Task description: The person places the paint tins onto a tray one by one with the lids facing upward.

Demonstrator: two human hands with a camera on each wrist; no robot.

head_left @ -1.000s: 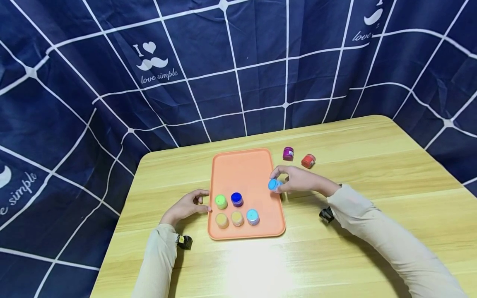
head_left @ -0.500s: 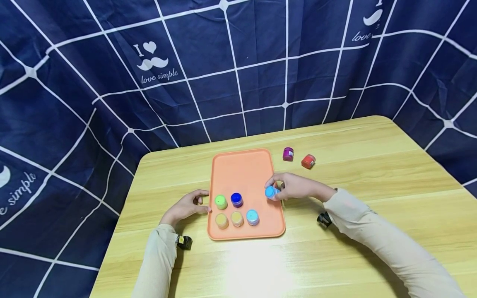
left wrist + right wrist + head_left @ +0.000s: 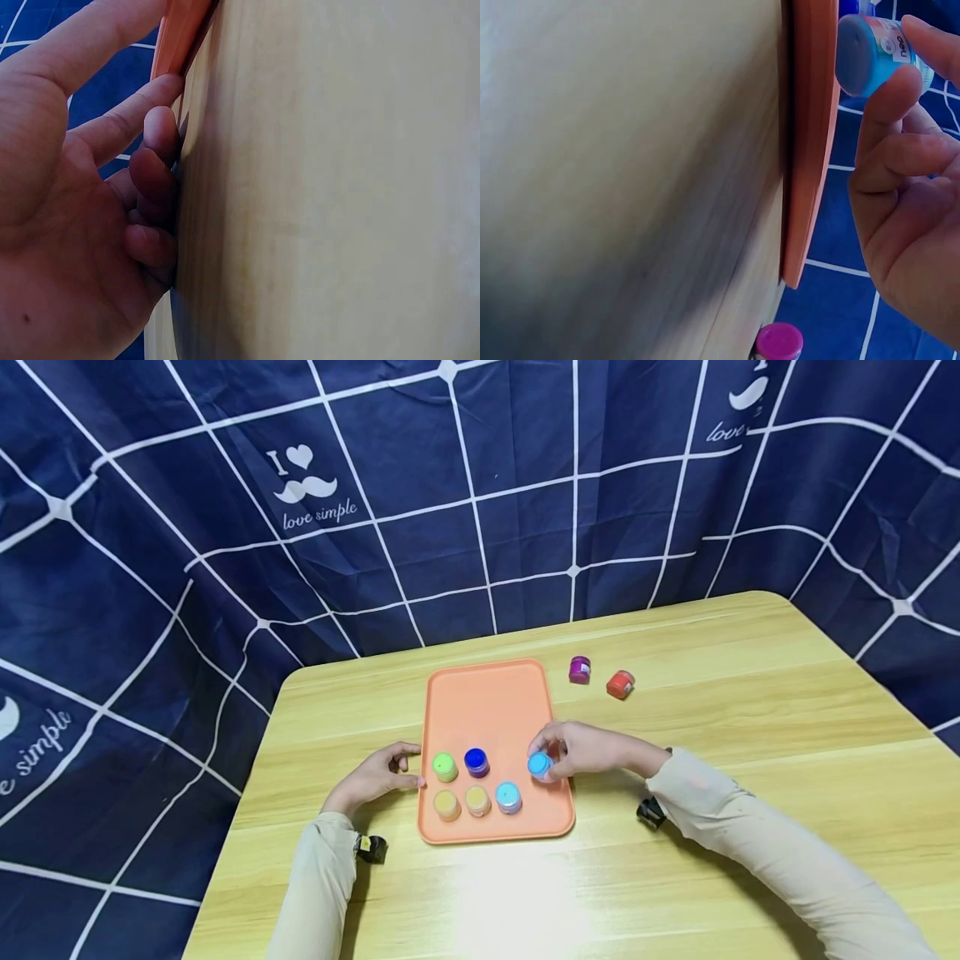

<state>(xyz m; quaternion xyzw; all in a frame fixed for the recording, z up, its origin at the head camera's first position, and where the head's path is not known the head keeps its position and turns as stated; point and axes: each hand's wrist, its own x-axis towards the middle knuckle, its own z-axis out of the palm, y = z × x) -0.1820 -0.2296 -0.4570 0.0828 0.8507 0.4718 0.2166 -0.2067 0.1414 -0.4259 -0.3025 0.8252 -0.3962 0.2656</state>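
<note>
In the head view, your left hand (image 3: 375, 775) is touching the left edge of the orange tray (image 3: 487, 702), thumb and forefinger apart, holding nothing. Your right hand (image 3: 588, 748) is pinching the blue jar (image 3: 539, 765) over the tray's right side. On the tray, a green jar (image 3: 445, 766) and a dark blue jar (image 3: 476, 762) are standing behind a yellow jar (image 3: 447, 805), a second yellow jar (image 3: 477, 800) and a light blue jar (image 3: 508, 797). A purple jar (image 3: 580, 669) and a red jar (image 3: 620, 684) are resting on the table (image 3: 675, 877), right of the tray.

In the left wrist view, your other fingers are bending loosely.

In the right wrist view, your thumb and fingers are gripping the blue jar, its base showing; a pink lid (image 3: 779, 341) is appearing below.
</note>
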